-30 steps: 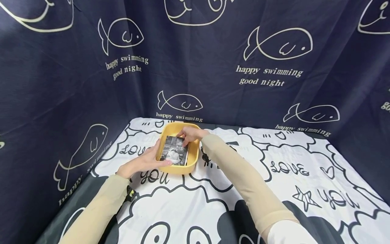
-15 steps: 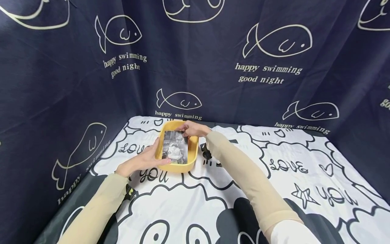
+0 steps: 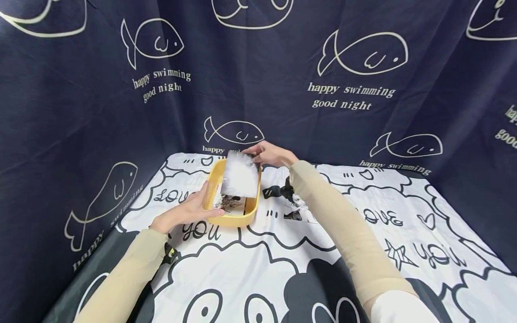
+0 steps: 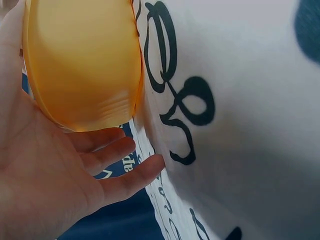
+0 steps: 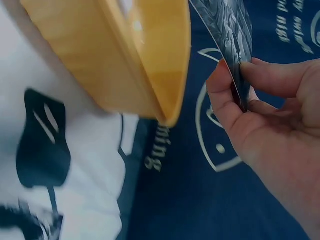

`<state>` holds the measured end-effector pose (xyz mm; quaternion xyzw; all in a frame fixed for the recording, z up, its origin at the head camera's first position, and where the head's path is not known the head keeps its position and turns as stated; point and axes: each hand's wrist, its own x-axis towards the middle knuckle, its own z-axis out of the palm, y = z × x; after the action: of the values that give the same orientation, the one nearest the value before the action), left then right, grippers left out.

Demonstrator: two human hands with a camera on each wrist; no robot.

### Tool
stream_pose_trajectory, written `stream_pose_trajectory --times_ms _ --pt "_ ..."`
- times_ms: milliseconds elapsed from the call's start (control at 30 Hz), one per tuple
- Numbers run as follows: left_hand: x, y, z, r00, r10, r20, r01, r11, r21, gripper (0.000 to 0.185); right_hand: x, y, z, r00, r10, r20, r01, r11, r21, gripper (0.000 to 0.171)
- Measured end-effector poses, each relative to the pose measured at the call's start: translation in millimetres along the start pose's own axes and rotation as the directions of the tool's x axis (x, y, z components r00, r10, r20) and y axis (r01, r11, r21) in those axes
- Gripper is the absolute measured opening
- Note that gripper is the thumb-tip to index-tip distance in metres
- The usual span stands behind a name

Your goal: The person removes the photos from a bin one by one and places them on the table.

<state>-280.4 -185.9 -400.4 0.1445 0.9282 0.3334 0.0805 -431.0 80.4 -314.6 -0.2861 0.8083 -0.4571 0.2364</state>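
Note:
A yellow plastic box [image 3: 252, 211] with rounded corners sits toward the back of the table. My left hand [image 3: 191, 211] holds its near left corner, thumb over the front rim and the other fingers along the outer wall. In the left wrist view those fingers [image 4: 125, 177] are spread just beneath the box. My right hand [image 3: 268, 154] pinches a black-and-white photo print [image 5: 227, 37] between thumb and fingers at its far right corner. That print is tilted up over the box, its face whitened by glare in the head view. Below it inside the box lies another print [image 3: 230, 203] with dark branch-like marks.
Right of the box, a black-and-white print [image 3: 298, 211] lies on the white patterned tablecloth [image 3: 234, 264], partly behind my right forearm. A dark blue curtain [image 3: 282, 121] with fish drawings hangs right behind the box and along the left side.
My right hand has lifted the top photo print up and away from me, uncovering a different print in the box. My left hand has stayed at the box's corner.

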Motion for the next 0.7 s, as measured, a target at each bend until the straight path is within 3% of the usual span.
stream_pose_trajectory --times_ms 67,333,467,700 --pt "0.3 -0.4 -0.1 1.0 -0.002 0.003 0.002 1.0 0.002 0.124 -9 2 -10 1.0 0.004 -0.006 -0.004 1.0 0.024 0.051" --pt "0.6 -2.1 -0.7 1.0 -0.013 0.005 0.013 1.0 0.0 0.124 -60 20 -46 1.0 0.009 -0.01 -0.01 0.998 -0.062 0.05" --pt "0.0 -2.1 -1.2 0.999 -0.03 0.015 0.03 0.999 0.014 0.125 -88 39 -61 0.999 0.016 -0.03 -0.02 0.991 -0.134 0.051" --pt "-0.2 -0.5 -0.3 0.999 -0.028 0.016 0.028 0.999 0.019 0.124 -136 76 -84 0.997 0.062 -0.034 -0.066 0.986 -0.155 0.053"
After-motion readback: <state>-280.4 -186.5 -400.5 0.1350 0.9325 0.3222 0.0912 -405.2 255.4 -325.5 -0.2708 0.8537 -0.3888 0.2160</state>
